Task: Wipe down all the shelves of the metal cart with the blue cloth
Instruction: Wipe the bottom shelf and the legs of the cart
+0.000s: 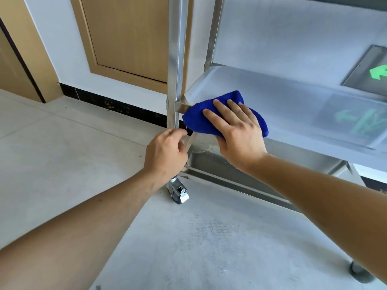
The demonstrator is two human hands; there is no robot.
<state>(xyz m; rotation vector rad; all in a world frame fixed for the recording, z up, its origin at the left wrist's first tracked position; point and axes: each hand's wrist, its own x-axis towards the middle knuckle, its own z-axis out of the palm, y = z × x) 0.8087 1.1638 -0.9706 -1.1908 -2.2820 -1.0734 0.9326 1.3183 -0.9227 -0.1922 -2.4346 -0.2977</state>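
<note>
The metal cart fills the right half of the head view, with its middle shelf point(293, 105) at hand height and its bottom shelf point(211, 162) below, where a few water drops show. A folded blue cloth point(201, 120) lies on the near left corner of the middle shelf. My right hand point(236, 130) presses flat on top of the cloth, fingers spread. My left hand point(165, 151) is wrapped around the cart's front left post point(174, 80), just below the middle shelf.
A locking caster wheel point(178, 193) sits under the front left post and another wheel point(360, 273) at the lower right. Behind the cart are a wooden door point(125, 38), a white wall with dark skirting, and pale floor. A green arrow sign point(377, 72) shows behind the shelf.
</note>
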